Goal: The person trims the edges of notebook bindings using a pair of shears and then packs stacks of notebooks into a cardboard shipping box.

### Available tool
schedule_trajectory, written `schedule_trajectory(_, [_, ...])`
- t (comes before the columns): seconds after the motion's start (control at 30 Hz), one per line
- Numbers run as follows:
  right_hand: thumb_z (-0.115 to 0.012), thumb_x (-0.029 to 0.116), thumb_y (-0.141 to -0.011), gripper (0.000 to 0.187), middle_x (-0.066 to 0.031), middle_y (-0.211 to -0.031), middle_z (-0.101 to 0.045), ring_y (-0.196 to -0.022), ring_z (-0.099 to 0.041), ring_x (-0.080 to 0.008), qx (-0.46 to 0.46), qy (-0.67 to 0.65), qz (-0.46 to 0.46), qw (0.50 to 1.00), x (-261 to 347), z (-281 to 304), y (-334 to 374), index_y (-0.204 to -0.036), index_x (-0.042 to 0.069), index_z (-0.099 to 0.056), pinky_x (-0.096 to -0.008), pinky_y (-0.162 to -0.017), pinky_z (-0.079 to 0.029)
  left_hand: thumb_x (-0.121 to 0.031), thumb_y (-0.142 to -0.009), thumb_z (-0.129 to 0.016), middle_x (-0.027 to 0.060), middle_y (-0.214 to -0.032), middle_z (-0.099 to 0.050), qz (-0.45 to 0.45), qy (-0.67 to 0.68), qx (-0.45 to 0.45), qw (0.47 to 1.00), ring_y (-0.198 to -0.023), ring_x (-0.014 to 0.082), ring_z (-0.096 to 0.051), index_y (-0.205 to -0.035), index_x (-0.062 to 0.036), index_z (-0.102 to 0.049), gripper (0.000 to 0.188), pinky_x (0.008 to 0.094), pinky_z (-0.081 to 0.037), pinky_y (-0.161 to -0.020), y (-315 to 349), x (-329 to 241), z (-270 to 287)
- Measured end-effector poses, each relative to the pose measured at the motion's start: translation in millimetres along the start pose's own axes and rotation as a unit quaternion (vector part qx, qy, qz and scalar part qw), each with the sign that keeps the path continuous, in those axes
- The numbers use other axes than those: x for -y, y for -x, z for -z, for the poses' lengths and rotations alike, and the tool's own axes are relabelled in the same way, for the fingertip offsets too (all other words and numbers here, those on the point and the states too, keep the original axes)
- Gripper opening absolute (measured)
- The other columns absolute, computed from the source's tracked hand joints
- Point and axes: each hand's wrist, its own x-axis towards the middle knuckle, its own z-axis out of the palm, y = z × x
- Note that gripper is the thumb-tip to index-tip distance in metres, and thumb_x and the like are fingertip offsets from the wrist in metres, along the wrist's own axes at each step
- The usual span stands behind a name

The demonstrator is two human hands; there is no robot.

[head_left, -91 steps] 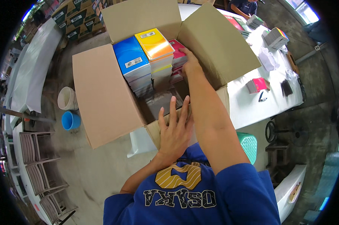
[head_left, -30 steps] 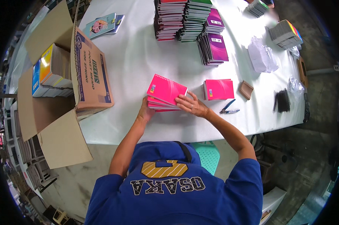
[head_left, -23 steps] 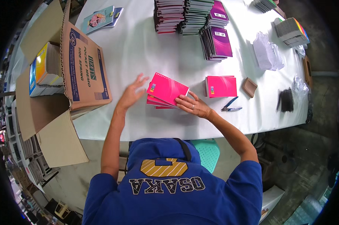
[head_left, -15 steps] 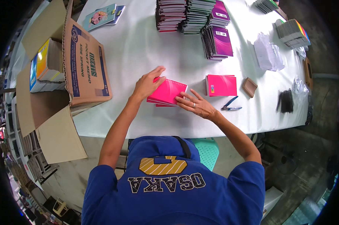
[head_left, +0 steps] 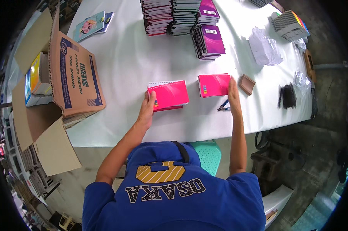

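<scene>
A small stack of pink spiral notebooks [head_left: 170,94] lies on the table in front of me, its top one slightly askew with white page edges showing behind. My left hand [head_left: 146,111] grips its left edge, thumb on the cover and the other fingers mostly hidden. To the right is a second pink notebook stack [head_left: 214,85]. My right hand [head_left: 234,98] stands on edge against that stack's right side, fingers stretched out and together. Blue-handled pliers [head_left: 223,106] lie just left of the right wrist.
An open cardboard box [head_left: 79,77] holding notebooks [head_left: 41,77] stands at the left. Tall notebook stacks [head_left: 156,17] and purple notebooks [head_left: 212,40] occupy the far side. Rightward are a brown tray-like piece [head_left: 246,84], black spiral coils [head_left: 287,96] and crumpled white plastic [head_left: 264,48].
My right hand has left the nearer stack and moved right to the second one. My left hand has shifted down to the left edge. The top notebook is turned, and the view has shifted slightly.
</scene>
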Motion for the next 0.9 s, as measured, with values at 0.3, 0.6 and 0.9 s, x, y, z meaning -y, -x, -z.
schedule_trajectory(0.3, [-0.042,0.039,-0.104,0.051,-0.0094,-0.118,-0.060,-0.110,-0.053,-0.0168,0.088,-0.031,-0.018,0.995,-5,-11,-8,-0.131,-0.003,-0.050,-0.0283,-0.099,-0.038,-0.057,-0.095,-0.049,0.0062,-0.131,-0.053,0.031,0.025,0.051,0.998,-0.116,0.0163,-0.051,-0.137,-0.0071,-0.041,0.066,0.0375,-0.039,-0.100,-22,-11,-55])
schedule_trajectory(0.6, [-0.044,0.021,-0.102,0.033,-0.0137,-0.112,-0.066,-0.106,-0.062,-0.0189,-0.081,0.014,0.129,0.988,99,33,-34,-0.121,0.000,-0.062,-0.0317,-0.094,-0.047,-0.034,-0.093,-0.059,0.0258,-0.152,-0.023,-0.385,-0.401,0.166,0.814,-0.140,0.0468,-0.020,-0.151,-0.0098,-0.022,0.074,0.0530,-0.021,-0.114,121,-66,8])
schedule_trajectory(0.9, [-0.053,0.027,-0.098,0.047,-0.0198,-0.127,-0.056,-0.118,-0.057,-0.0269,0.386,-0.162,0.366,0.831,490,-154,133,-0.127,-0.010,-0.049,-0.0353,-0.099,-0.044,-0.027,-0.088,-0.064,0.0126,-0.149,-0.040,-0.509,-0.470,0.146,0.706,-0.139,0.0389,-0.034,-0.141,-0.0129,-0.047,0.057,0.0535,-0.029,-0.110,283,-185,207])
